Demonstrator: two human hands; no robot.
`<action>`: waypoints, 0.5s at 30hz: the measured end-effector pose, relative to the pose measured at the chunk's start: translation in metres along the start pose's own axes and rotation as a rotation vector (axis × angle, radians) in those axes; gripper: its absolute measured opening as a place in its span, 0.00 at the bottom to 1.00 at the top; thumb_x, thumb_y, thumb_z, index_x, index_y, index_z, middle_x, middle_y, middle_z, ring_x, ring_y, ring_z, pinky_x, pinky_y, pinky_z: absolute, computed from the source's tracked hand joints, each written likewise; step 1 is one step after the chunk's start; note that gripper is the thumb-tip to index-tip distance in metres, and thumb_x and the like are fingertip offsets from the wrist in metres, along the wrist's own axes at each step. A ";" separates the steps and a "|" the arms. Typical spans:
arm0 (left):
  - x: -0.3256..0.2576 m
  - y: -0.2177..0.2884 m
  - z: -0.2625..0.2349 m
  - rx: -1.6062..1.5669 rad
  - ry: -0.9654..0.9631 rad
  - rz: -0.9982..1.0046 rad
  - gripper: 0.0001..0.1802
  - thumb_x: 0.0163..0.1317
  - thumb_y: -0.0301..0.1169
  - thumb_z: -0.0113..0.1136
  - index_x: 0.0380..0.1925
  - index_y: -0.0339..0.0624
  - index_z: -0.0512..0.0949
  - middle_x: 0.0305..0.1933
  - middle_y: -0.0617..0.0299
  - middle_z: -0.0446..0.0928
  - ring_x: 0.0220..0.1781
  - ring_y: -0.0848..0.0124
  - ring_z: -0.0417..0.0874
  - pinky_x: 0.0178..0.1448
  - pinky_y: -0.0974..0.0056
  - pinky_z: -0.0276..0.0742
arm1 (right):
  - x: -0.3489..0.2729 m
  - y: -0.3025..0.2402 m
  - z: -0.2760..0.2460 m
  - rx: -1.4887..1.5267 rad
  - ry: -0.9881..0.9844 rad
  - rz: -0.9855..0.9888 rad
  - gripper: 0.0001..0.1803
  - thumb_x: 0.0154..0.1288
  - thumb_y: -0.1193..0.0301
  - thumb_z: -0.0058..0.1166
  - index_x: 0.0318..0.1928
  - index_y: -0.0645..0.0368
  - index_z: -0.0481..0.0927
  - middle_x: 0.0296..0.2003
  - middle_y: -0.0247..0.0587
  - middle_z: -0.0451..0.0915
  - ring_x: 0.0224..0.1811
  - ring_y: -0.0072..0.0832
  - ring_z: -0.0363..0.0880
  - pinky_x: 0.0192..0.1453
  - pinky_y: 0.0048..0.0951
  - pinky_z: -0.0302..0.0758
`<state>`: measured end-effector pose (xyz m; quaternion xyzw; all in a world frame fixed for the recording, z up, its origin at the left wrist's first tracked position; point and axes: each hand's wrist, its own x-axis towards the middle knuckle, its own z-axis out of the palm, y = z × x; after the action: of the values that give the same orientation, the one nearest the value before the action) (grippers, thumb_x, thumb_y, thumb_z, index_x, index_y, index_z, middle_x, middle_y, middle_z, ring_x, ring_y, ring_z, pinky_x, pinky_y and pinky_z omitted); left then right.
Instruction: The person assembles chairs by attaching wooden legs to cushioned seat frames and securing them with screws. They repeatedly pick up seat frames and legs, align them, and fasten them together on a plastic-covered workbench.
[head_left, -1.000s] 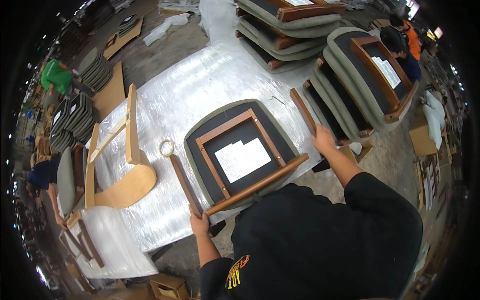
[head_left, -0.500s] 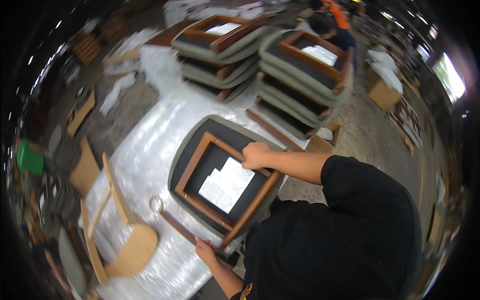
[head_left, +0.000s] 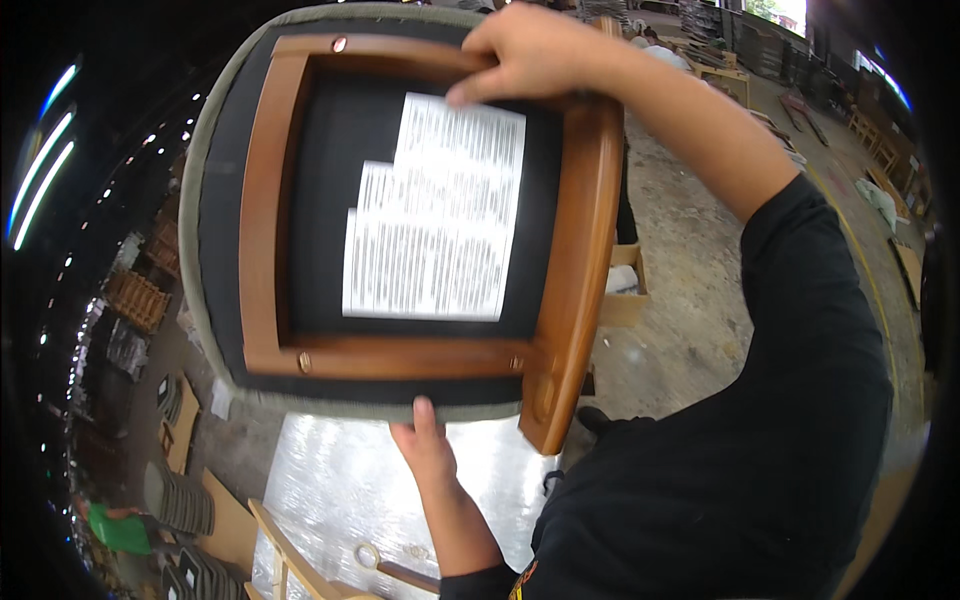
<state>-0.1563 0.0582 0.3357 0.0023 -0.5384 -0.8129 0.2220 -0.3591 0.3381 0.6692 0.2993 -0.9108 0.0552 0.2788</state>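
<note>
A chair seat (head_left: 222,330) with a grey-green upholstered rim and black underside is held up before me, underside facing me. A brown wooden frame (head_left: 262,210) is fixed to it, with one longer rail (head_left: 575,270) along its right side. White printed labels (head_left: 440,230) lie on the black cloth inside the frame. My right hand (head_left: 530,52) is closed over the frame's upper edge. At the lower rim, my left hand (head_left: 427,448) grips the cushion, thumb on the near face and its other fingers mostly hidden behind.
Beneath the seat is a table covered in clear plastic wrap (head_left: 310,470). A pale wooden chair frame (head_left: 290,550) and a tape-like ring (head_left: 367,555) beside a brown wooden strip (head_left: 408,576) are on it. A cardboard box (head_left: 625,300) stands right; stacked seats (head_left: 178,498) stand lower left.
The seat has risen off the plastic-covered table toward me and tilted up. My left hand has shifted from the frame's near corner to the cushion's lower rim. The view has swung, and the seat stacks are hidden.
</note>
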 end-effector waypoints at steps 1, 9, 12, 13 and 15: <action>0.027 0.006 0.030 -0.051 -0.044 0.048 0.38 0.73 0.41 0.66 0.74 0.33 0.61 0.69 0.51 0.71 0.68 0.63 0.76 0.69 0.55 0.76 | 0.016 0.025 -0.007 -0.039 0.013 0.038 0.32 0.64 0.41 0.64 0.44 0.60 0.88 0.35 0.52 0.88 0.42 0.49 0.88 0.48 0.46 0.81; 0.228 0.066 0.156 0.748 0.300 0.441 0.28 0.79 0.50 0.57 0.64 0.38 0.74 0.59 0.49 0.79 0.53 0.63 0.84 0.53 0.60 0.85 | 0.117 0.186 0.024 0.181 0.733 0.078 0.33 0.64 0.39 0.63 0.39 0.63 0.87 0.39 0.57 0.87 0.45 0.54 0.86 0.50 0.47 0.80; 0.254 0.080 0.169 0.224 0.291 0.107 0.36 0.79 0.60 0.45 0.65 0.37 0.73 0.64 0.42 0.76 0.60 0.48 0.82 0.59 0.45 0.84 | 0.137 0.219 0.077 0.355 0.932 0.161 0.33 0.64 0.38 0.63 0.45 0.59 0.88 0.35 0.51 0.88 0.42 0.49 0.88 0.49 0.46 0.81; 0.258 0.080 0.174 0.028 0.085 0.010 0.40 0.78 0.63 0.42 0.66 0.37 0.73 0.66 0.39 0.75 0.63 0.43 0.80 0.61 0.40 0.84 | 0.147 0.229 0.095 0.334 1.060 0.133 0.29 0.62 0.44 0.69 0.36 0.62 0.85 0.27 0.46 0.85 0.33 0.46 0.85 0.41 0.42 0.80; 0.252 0.069 0.185 -0.389 -0.485 -0.064 0.46 0.76 0.68 0.40 0.69 0.34 0.69 0.73 0.35 0.69 0.73 0.30 0.71 0.65 0.32 0.80 | 0.160 0.246 0.126 0.555 0.966 0.126 0.27 0.64 0.47 0.69 0.45 0.60 0.87 0.38 0.49 0.88 0.43 0.44 0.87 0.47 0.40 0.81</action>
<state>-0.4035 0.1066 0.5329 -0.2172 -0.4097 -0.8841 0.0576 -0.6671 0.4225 0.6662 0.2471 -0.6471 0.4403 0.5713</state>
